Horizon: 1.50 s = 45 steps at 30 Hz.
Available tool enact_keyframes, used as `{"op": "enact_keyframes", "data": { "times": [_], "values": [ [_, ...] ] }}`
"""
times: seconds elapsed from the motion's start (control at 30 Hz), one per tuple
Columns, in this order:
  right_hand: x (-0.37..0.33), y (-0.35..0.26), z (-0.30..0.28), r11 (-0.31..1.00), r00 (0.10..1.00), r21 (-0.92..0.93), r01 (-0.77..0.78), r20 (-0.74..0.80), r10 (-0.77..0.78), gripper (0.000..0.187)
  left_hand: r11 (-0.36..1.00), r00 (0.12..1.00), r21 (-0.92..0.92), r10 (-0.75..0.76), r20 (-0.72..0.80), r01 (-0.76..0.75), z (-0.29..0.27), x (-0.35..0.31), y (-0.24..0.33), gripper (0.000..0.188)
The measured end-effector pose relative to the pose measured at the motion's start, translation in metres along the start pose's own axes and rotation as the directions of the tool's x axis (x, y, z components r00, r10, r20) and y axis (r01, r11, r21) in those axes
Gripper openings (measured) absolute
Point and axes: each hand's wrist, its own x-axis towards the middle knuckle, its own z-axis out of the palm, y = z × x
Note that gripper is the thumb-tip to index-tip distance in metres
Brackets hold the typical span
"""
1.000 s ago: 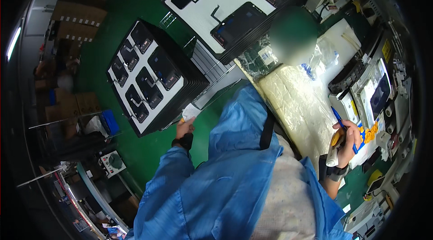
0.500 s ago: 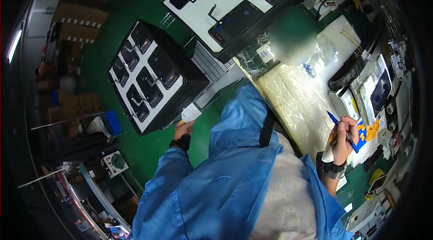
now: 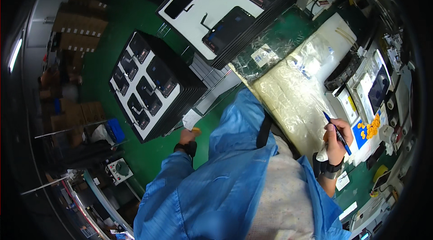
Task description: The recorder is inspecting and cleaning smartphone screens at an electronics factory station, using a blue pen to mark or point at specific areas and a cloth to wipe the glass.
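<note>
Blue pen (image 3: 345,145) slanted across the right hand (image 3: 336,149), pinched between closed thumb and fingers, beside orange pieces (image 3: 372,128) on a blue sheet (image 3: 359,137). Left hand (image 3: 187,136) was just below a white paper slip (image 3: 191,119); I could not tell how far its fingers were open or whether they touched it. Farther off stood a smaller tray stack (image 3: 186,73) and a larger tray stack (image 3: 191,25), both bearing black panels, then brown cartons (image 3: 80,32).

room: over wrapped slab (image 3: 288,100) | leftward obstacles: two tray stacks (image 3: 187,91)
</note>
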Motion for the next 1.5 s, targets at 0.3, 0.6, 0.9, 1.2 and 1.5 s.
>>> {"op": "enact_keyframes", "data": {
  "times": [0.3, 0.6, 0.9, 1.2, 1.5],
  "values": [
    [-0.001, 0.004, -0.009, 0.992, 0.996, -0.095, 0.080, 0.033, -0.078, 0.007, 0.796, 0.763, -0.036, 0.591, 0.262, -0.604, 0.000, -0.023, 0.206, 0.028],
    [-0.020, -0.038, -0.050, 0.998, 0.962, -0.039, 0.056, -0.267, -0.065, 0.016, 0.337, 0.254, -0.343, 0.930, 0.265, -0.877, 0.052, -0.096, 0.431, 0.014],
    [0.079, -0.057, -0.136, 0.976, 0.920, -0.190, 0.106, -0.354, -0.169, 0.018, -0.309, -0.322, -0.115, 0.940, 0.118, -0.944, 0.139, -0.129, 0.459, 0.009],
    [0.141, -0.065, -0.137, 0.970, 0.960, -0.242, 0.009, -0.269, -0.076, 0.017, -0.314, -0.324, -0.135, 0.944, 0.059, -0.940, 0.138, -0.126, 0.458, 0.010],
    [0.105, -0.072, -0.124, 0.951, 0.977, -0.299, 0.083, -0.162, -0.136, 0.013, -0.309, -0.322, -0.135, 0.943, 0.084, -0.941, 0.136, -0.128, 0.459, 0.007]
  ]
}}
